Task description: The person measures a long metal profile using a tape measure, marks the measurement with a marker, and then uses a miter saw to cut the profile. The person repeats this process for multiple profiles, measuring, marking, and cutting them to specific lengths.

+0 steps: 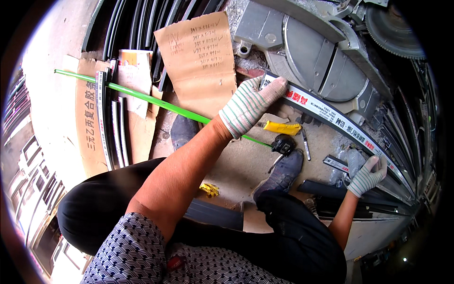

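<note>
A long dark metal profile (338,119) with a white printed film strip runs from the centre to the lower right. My left hand (250,105), in a striped knit work glove, is closed round its near-centre end. Farther along it, my right hand (365,180), gloved alike, has its fingers closed on the profile's edge. Below the profile lies a black tape measure (283,144), its green blade (156,102) pulled out far to the left and passing beneath my left forearm. A yellow utility knife (282,128) and a slim pen-like tool (306,145) rest on the floor beside it.
A grey mitre saw (307,52) with a toothed blade (395,31) stands at the far right. Cardboard with handwritten notes (198,57) lies ahead of me. Dark profiles (142,23) are stacked at the back left, others at right. Crumpled yellow scrap (209,190) lies between my legs.
</note>
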The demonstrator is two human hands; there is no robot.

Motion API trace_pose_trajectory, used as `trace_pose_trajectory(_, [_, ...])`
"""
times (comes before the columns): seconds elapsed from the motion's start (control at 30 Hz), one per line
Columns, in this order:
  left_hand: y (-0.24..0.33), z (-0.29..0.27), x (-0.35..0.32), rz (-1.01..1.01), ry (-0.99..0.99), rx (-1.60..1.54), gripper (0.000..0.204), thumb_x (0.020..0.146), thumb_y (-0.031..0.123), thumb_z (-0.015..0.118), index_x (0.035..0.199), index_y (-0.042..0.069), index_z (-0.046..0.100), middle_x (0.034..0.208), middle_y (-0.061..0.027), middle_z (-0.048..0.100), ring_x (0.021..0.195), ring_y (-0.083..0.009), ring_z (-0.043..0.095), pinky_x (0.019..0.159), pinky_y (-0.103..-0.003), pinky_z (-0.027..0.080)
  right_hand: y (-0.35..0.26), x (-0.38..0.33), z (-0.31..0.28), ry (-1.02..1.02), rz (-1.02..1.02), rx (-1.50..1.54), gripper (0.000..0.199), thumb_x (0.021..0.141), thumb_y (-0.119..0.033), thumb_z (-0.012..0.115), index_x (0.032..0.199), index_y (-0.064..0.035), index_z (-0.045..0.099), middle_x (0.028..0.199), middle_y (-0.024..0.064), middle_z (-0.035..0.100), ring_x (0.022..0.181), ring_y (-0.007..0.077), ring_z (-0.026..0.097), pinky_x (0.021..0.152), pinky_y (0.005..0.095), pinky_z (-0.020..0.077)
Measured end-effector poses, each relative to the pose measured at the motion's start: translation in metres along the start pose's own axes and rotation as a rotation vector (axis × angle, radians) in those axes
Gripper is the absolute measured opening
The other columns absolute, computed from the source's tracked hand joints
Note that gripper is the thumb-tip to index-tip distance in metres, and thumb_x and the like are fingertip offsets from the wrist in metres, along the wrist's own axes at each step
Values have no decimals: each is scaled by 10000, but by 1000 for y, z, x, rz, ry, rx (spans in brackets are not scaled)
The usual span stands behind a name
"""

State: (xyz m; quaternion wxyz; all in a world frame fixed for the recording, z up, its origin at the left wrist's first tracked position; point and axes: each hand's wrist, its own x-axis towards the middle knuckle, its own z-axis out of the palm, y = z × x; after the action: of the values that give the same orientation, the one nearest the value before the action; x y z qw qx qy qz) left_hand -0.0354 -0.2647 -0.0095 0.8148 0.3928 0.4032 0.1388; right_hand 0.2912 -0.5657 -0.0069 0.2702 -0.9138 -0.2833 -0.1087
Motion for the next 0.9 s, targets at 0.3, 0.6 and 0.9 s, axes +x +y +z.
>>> trace_pose_trajectory(0.3, [4,1,-6,-41,-11,-17,505,1023,474,621,1183,-5,647,983,-114,722,819,-166,723,801,-302,601,25,19,2,125,864,437,687,939,-488,748,1362,9,534,1280,136,641,1043,240,667,910,348,542])
trace_pose_trajectory(0.6, [8,2,-6,-5,-24,22,494,1029,461,616,1195,-3,640,1011,-112,708,831,-174,726,801,-308,602,110,47,5,53,1173,906,616,979,-530,662,1337,-37,566,1282,86,653,1153,199,595,915,313,508])
trace_pose_trajectory(0.9, [7,0,-7,0,-21,25,490,1031,469,608,1177,3,648,972,-105,715,823,-176,724,803,-304,597,120,67,23,150,1185,1154,418,1020,-462,598,1161,-71,640,1159,44,724,924,186,629,623,314,440])
